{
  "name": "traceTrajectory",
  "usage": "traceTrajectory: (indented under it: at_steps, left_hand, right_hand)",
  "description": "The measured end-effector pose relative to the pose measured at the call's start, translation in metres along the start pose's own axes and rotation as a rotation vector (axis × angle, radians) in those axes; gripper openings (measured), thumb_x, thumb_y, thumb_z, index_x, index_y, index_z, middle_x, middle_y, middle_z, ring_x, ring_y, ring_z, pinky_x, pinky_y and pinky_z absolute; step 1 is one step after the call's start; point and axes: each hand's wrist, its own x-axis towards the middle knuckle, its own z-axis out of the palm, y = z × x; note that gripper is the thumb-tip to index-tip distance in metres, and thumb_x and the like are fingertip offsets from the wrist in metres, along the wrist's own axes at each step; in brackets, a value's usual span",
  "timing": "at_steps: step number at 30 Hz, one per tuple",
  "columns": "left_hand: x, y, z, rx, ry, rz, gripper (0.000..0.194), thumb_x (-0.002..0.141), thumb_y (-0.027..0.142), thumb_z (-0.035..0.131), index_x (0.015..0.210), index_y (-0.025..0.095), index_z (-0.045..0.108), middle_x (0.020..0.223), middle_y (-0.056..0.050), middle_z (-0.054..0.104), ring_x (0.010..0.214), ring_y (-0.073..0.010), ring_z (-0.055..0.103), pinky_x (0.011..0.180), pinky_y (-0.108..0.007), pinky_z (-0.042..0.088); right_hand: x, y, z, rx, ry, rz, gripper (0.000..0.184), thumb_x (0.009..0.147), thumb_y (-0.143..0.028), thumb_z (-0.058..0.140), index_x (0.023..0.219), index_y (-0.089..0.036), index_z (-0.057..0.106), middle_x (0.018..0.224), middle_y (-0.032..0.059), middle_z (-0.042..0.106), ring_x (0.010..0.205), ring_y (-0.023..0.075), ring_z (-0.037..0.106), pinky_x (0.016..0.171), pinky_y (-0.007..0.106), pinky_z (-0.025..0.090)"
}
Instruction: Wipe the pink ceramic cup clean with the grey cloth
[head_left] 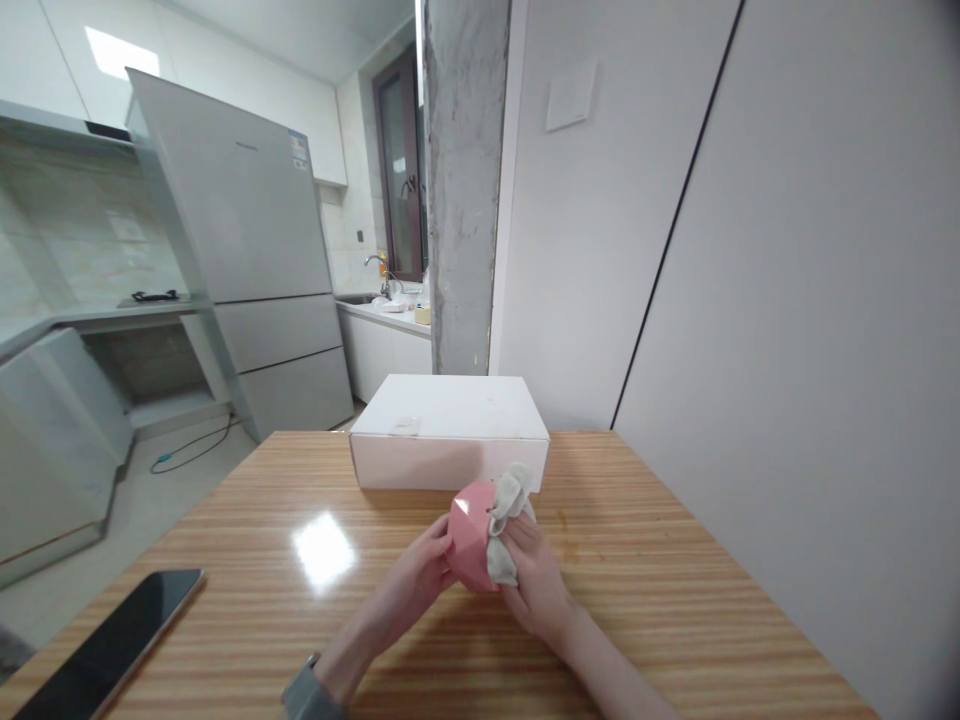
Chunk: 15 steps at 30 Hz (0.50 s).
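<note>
A pink bowl (470, 535) with a faceted outer side is held tilted above the wooden table (315, 640), its round outside toward the left. My left hand (431, 552) grips it from the left, the thumb on its outer face. My right hand (534, 575) is closed on a pale grey cloth (510, 500), bunched against the bowl's right side. Part of the cloth sticks up above the fingers. The cloth and right hand hide the bowl's opening, and some fingertips of both hands are out of sight.
Just beyond the bowl stands a closed white box (450, 410) near the table's far edge. A black phone (109, 645) lies at the front left. A white wall (795, 350) rises along the right; a fridge (240, 210) stands behind at left.
</note>
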Motion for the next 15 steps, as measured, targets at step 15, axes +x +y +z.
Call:
traceTrajectory:
  at_steps: [15]
  left_hand:
    - [-0.008, 0.01, -0.006, 0.151, 0.098, -0.078, 0.04, 0.076, 0.048, 0.063, 0.1, 0.017, 0.07, 0.113, -0.007, 0.068, 0.126, -0.0275, 0.046, 0.114, -0.039, 0.02]
  right_hand:
    - [0.002, -0.015, 0.01, -0.148, -0.019, -0.472, 0.036, 0.091, -0.02, 0.027, 0.075, -0.016, 0.059, 0.063, 0.0059, 0.058, 0.061, 0.0188, 0.051, 0.066, 0.032, 0.043]
